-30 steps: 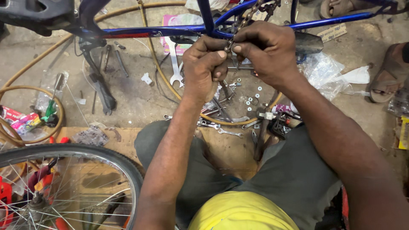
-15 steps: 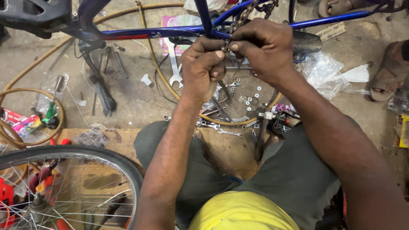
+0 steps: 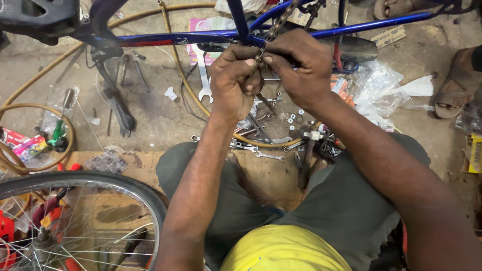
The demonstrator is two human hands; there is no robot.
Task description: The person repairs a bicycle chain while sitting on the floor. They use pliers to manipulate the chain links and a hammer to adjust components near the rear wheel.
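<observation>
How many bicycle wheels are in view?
1. The wheel lies at lower left, beside the left arm, partly cut off by the picture's edge. The blue frame above shows no wheel; others may be out of view.

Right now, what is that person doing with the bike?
A seated person is working on a bicycle chain. The left hand and right hand pinch it together, just below the blue bike frame. Wrenches and small metal parts lie scattered on the floor beyond the hands. A spoked wheel sits by the person's left knee.
</observation>
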